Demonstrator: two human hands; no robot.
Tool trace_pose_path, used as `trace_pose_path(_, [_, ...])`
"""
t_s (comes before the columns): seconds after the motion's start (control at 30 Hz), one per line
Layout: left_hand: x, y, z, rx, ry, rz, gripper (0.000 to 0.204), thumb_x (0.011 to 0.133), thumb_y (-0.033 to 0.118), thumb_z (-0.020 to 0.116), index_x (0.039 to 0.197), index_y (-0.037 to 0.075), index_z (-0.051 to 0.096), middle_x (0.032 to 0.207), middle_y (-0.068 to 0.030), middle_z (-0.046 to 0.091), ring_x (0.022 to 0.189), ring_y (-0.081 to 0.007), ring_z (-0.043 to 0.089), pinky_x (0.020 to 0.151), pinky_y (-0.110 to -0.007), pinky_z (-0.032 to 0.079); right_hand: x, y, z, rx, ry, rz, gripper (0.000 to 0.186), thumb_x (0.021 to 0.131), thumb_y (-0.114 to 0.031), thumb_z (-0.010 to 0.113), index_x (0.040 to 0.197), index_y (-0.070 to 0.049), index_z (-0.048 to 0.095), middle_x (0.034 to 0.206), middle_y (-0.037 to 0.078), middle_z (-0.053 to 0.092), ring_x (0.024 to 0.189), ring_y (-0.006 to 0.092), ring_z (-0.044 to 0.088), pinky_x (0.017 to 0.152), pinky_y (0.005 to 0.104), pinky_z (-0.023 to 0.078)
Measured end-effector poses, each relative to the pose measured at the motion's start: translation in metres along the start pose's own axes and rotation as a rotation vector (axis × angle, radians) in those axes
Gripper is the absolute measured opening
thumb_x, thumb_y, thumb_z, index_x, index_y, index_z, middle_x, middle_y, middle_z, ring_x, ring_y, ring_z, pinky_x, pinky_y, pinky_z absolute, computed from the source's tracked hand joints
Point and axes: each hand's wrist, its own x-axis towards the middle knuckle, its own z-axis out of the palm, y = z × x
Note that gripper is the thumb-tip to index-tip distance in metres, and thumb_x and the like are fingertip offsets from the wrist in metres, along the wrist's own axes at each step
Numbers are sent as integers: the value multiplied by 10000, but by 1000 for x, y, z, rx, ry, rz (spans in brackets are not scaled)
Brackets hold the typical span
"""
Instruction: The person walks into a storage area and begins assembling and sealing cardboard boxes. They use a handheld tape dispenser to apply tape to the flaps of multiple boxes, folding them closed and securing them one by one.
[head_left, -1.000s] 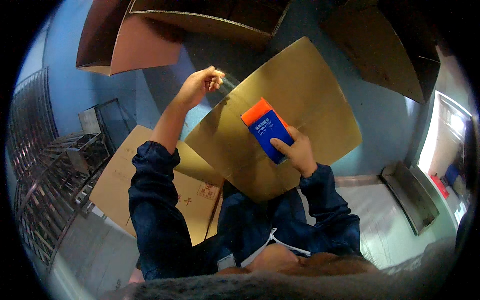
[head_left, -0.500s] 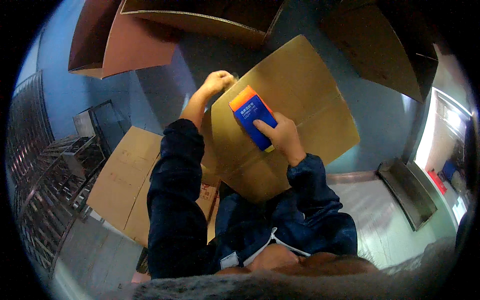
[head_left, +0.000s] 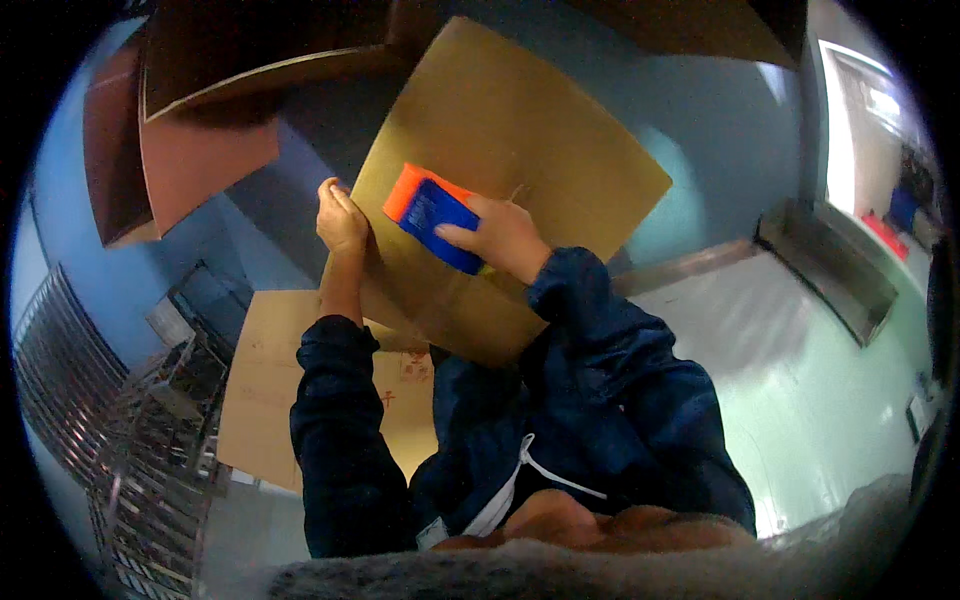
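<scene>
A brown cardboard carton (head_left: pixel 490 110) stands tilted in front of me with a broad face toward me. My right hand (head_left: pixel 500 235) grips a blue-and-orange box-shaped block (head_left: pixel 435 220) and holds it against that face, thumb on the blue side. Its exact kind I cannot make out. At the carton's left edge, my left hand (head_left: pixel 343 225) rests along the side, with its fingers stretched upward and nothing visible in them.
Another carton (head_left: pixel 265 390) lies beside my left arm. Large open boxes (head_left: pixel 205 165) stand at the upper left, and a dark one (head_left: pixel 700 25) at the top right. Metal racks (head_left: pixel 150 430) are at far left, a metal trough (head_left: pixel 830 270) at the right.
The view has shifted, with the carton now further left and up in it. My left hand has come down along the carton's edge from a closed pinch. My right hand still holds the block.
</scene>
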Motion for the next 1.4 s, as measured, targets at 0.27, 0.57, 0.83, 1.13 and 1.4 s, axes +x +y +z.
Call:
trace_pose_path(0.27, [5,-3,6,71,-3,-25,323,953,287,343,1110,93,547,887,-119,662,806,-328,627,717,-423,475,-244,174,-86,-96,-54,537,580,770,-450,659,1202,-76,557,1021,189,642,937,353,618,830,417,475])
trace_pose_path(0.57, [9,-13,9,50,45,176,336,952,284,346,1051,53,569,986,-169,624,892,-355,594,765,-430,457,-213,271,-28,-90,29,609,576,791,-506,593,1123,-36,593,963,232,639,905,370,614,809,424,474])
trace_pose_path(0.83, [5,-15,8,-28,1,160,418,925,322,317,1000,17,593,1041,-170,599,958,-340,556,824,-422,434,-161,257,79,-10,314,615,569,816,-423,618,1134,37,519,917,213,638,883,358,616,793,401,477])
trace_pose_path(1.13, [18,-10,-3,-280,-366,-2,463,919,385,360,1056,11,596,1027,-149,615,915,-313,590,796,-434,472,-189,226,100,325,829,514,576,826,-270,626,1225,70,386,1081,289,556,1008,422,547,862,442,440])
trace_pose_path(1.4, [-119,58,20,-414,-1046,-251,591,940,430,425,1395,69,315,1411,-74,360,1257,-273,385,1017,-438,328,-275,340,14,207,1119,699,390,808,-303,630,997,10,498,873,240,609,836,418,588,723,480,460])
